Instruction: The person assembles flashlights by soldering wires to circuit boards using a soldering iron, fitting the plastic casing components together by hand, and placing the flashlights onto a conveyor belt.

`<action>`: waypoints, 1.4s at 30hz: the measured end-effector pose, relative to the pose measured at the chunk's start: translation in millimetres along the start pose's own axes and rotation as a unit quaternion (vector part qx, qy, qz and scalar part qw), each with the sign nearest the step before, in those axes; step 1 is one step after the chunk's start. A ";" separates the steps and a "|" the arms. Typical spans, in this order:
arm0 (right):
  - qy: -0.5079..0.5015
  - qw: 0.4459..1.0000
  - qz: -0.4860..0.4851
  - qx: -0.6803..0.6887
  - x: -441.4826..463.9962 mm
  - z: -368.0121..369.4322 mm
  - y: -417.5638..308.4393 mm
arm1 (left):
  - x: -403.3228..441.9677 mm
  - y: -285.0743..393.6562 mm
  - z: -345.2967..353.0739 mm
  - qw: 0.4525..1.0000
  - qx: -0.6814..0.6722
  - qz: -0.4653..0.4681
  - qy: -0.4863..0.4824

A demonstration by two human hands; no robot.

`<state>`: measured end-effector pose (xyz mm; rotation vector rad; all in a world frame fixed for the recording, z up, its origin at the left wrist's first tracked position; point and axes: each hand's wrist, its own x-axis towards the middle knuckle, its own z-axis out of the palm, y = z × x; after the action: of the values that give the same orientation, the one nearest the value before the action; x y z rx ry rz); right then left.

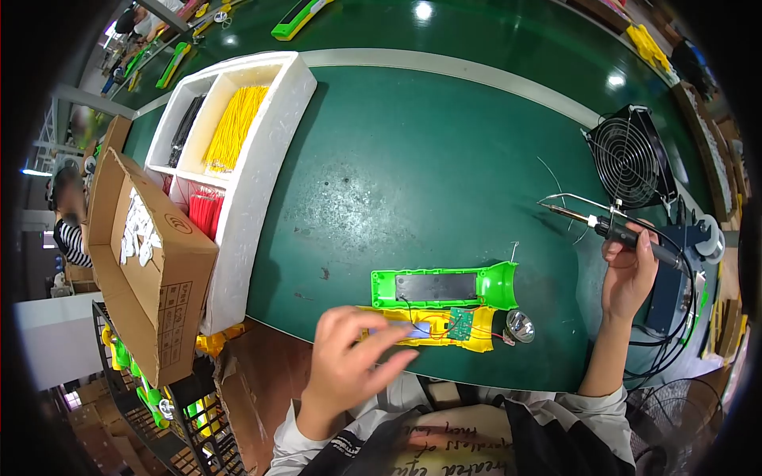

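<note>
While the right hand (631, 276) grips a soldering iron (613, 229): tip pointed left, above the right side of the counter (444, 159).
Left hand (347, 361): fingers spread, blurred, over the left end of the yellow shell (481, 341) — whether touching, I cannot tell.
Yellow shell: close to the counter's near edge, carrying a circuit board (459, 324).
Green shell (498, 287): just beyond it, open side up.

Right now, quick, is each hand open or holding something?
Left hand: open, over the yellow casing; whether it touches can't be told.
Right hand: closed around the soldering iron.
</note>
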<state>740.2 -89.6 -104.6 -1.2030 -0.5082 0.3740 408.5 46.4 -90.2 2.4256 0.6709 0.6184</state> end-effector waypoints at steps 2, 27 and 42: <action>0.000 1.000 0.003 -0.003 -0.8 1.0 -0.9 | 9.5 8.1 5.6 1.000 -0.009 0.011 -0.021; 0.003 1.000 -0.009 -0.005 0.8 -5.0 -5.2 | 23.7 13.7 20.2 0.998 -0.034 0.013 -0.043; -0.006 1.000 -0.004 -0.007 3.3 -9.5 -2.8 | 18.1 11.3 17.8 0.999 -0.014 0.029 -0.033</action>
<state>748.3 -96.2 -103.9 -1.2129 -0.5267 0.3725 435.9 41.9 -91.6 2.4349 0.5640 0.5647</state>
